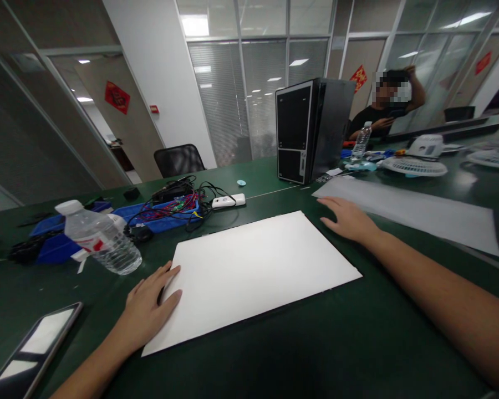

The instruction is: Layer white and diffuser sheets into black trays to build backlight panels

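A white rectangular sheet or thin panel [249, 277] with a dark edge lies flat on the green table in front of me. My left hand [152, 302] rests at its left edge, fingers spread, with thumb and fingertips over the white surface. Beyond the sheet's right edge, my right hand [345, 217] is held low with fingers apart and nothing in it. Its fingers point toward a long translucent whitish sheet [416, 210] that lies to the right; whether they touch it I cannot tell.
A water bottle [102, 238] stands left, near blue trays [162, 216] of cables and a white power strip [228, 201]. A phone [35, 349] lies front left. A black computer case [311, 133], another bottle [361, 141] and white fan parts [416, 166] stand behind. A person [382, 111] sits back right.
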The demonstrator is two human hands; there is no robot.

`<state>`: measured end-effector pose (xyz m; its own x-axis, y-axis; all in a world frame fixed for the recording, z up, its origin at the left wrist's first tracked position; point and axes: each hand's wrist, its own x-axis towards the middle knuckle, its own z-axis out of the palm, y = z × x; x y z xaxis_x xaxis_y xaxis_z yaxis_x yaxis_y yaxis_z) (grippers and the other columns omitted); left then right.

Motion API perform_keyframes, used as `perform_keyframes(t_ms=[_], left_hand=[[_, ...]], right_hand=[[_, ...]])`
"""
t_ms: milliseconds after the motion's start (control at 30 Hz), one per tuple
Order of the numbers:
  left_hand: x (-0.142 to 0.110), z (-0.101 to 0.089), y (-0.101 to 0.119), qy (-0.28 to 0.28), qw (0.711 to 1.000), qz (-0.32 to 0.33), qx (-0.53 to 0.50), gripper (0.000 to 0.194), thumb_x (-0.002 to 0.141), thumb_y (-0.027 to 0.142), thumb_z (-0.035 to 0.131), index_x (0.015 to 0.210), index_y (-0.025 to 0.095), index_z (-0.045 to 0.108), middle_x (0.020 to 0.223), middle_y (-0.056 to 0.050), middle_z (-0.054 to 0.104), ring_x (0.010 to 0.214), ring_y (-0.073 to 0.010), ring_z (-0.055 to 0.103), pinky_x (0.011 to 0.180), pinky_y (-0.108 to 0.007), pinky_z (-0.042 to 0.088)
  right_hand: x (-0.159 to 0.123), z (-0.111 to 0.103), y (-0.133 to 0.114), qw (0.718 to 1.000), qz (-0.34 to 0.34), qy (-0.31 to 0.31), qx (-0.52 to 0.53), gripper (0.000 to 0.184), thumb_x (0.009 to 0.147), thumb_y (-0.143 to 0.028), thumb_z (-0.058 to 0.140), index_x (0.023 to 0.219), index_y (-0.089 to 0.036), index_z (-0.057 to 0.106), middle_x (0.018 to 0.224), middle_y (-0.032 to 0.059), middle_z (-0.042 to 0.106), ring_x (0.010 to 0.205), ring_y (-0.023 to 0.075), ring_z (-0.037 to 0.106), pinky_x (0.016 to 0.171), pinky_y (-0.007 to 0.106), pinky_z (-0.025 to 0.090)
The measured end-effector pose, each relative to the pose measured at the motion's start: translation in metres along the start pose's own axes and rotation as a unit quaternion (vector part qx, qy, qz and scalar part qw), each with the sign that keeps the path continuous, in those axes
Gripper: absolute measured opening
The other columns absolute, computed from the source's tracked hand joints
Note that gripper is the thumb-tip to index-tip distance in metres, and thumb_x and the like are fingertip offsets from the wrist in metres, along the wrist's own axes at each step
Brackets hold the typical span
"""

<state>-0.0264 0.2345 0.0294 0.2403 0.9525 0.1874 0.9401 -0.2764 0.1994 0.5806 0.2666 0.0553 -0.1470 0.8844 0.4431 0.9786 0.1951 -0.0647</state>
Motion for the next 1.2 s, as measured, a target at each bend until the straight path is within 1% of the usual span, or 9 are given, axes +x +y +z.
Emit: perform_keyframes(t_ms=[67, 133, 233, 333, 633, 700, 800, 900, 1200], left_hand=[[0.000, -0.001, 0.001, -0.001, 1.000, -0.005, 0.004, 0.069, 0.097, 0.060, 0.041, 0.153, 0.023, 0.059, 0.168, -0.010, 0.048, 0.155, -0.0328, 0.045, 0.128, -0.058, 0.033], [0.000, -0.002, 0.003, 0.001, 1.000, -0.007, 0.007, 0.069, 0.097, 0.059, 0.041, 0.153, 0.023, 0.060, 0.169, -0.010, 0.047, 0.155, -0.0332, 0.046, 0.127, -0.057, 0.034], [-0.001, -0.003, 0.005, -0.002, 1.000, -0.006, 0.009, 0.068, 0.097, 0.057, 0.043, 0.153, 0.021, 0.060, 0.168, -0.013, 0.048, 0.154, -0.0347, 0.047, 0.127, -0.059, 0.035], [-0.002, -0.004, 0.005, -0.003, 1.000, -0.008, 0.011, 0.067, 0.098, 0.056, 0.043, 0.152, 0.021, 0.060, 0.167, -0.013, 0.049, 0.154, -0.0357, 0.046, 0.126, -0.062, 0.033], [-0.003, -0.002, 0.003, -0.003, 1.000, -0.009, 0.005, 0.064, 0.098, 0.053, 0.047, 0.152, 0.023, 0.060, 0.167, -0.012, 0.050, 0.154, -0.0356, 0.046, 0.126, -0.063, 0.033], [-0.002, -0.001, 0.002, -0.005, 1.000, -0.009, 0.006, 0.064, 0.098, 0.053, 0.045, 0.152, 0.022, 0.060, 0.167, -0.012, 0.049, 0.154, -0.0353, 0.046, 0.126, -0.062, 0.033], [-0.002, 0.000, 0.002, -0.004, 1.000, -0.011, 0.011, 0.065, 0.098, 0.054, 0.045, 0.153, 0.022, 0.060, 0.167, -0.012, 0.049, 0.155, -0.0349, 0.045, 0.126, -0.062, 0.032], [-0.003, -0.001, 0.003, -0.007, 1.000, -0.010, 0.018, 0.065, 0.099, 0.054, 0.043, 0.153, 0.022, 0.060, 0.167, -0.012, 0.049, 0.155, -0.0348, 0.045, 0.126, -0.063, 0.033], [-0.002, -0.001, 0.003, -0.018, 0.999, -0.005, 0.048, 0.067, 0.100, 0.055, 0.039, 0.157, 0.023, 0.056, 0.171, -0.013, 0.039, 0.158, -0.0340, 0.041, 0.126, -0.060, 0.033]], right_hand=[[-0.004, 0.004, 0.047, 0.990, 0.128, -0.020, -0.050, 0.073, 0.095, -0.046, 0.062, 0.158, -0.011, 0.051, 0.160, 0.0230, 0.050, 0.142, 0.0398, 0.053, 0.119, 0.056, 0.043], [-0.011, 0.007, 0.084, 0.964, 0.252, -0.059, -0.065, 0.069, 0.096, -0.054, 0.061, 0.149, -0.009, 0.061, 0.157, 0.0271, 0.051, 0.139, 0.0427, 0.055, 0.115, 0.056, 0.047], [-0.019, 0.009, 0.112, 0.933, 0.341, -0.105, -0.054, 0.067, 0.098, -0.064, 0.055, 0.137, -0.012, 0.070, 0.145, 0.0278, 0.061, 0.125, 0.0437, 0.064, 0.099, 0.056, 0.054], [-0.020, 0.009, 0.111, 0.935, 0.332, -0.107, -0.063, 0.060, 0.101, -0.058, 0.052, 0.139, -0.016, 0.071, 0.140, 0.0252, 0.067, 0.118, 0.0418, 0.067, 0.092, 0.055, 0.055], [-0.009, 0.008, 0.086, 0.953, 0.275, -0.088, -0.087, 0.047, 0.099, -0.038, 0.049, 0.132, -0.020, 0.076, 0.129, 0.0188, 0.074, 0.116, 0.0373, 0.069, 0.097, 0.050, 0.053], [-0.009, 0.007, 0.085, 0.954, 0.271, -0.080, -0.097, 0.049, 0.099, -0.041, 0.048, 0.135, -0.021, 0.075, 0.130, 0.0189, 0.073, 0.115, 0.0380, 0.069, 0.097, 0.052, 0.053], [-0.010, 0.010, 0.087, 0.957, 0.260, -0.066, -0.108, 0.064, 0.099, -0.059, 0.049, 0.147, -0.021, 0.065, 0.143, 0.0205, 0.066, 0.126, 0.0410, 0.063, 0.101, 0.057, 0.053], [-0.011, 0.018, 0.091, 0.953, 0.273, -0.095, -0.095, 0.079, 0.097, -0.073, 0.044, 0.149, -0.017, 0.062, 0.151, 0.0232, 0.059, 0.131, 0.0425, 0.060, 0.103, 0.059, 0.052], [-0.007, 0.018, 0.080, 0.948, 0.248, -0.137, -0.148, 0.064, 0.105, -0.061, 0.037, 0.143, -0.019, 0.066, 0.146, 0.0216, 0.064, 0.128, 0.0418, 0.062, 0.099, 0.057, 0.053]])
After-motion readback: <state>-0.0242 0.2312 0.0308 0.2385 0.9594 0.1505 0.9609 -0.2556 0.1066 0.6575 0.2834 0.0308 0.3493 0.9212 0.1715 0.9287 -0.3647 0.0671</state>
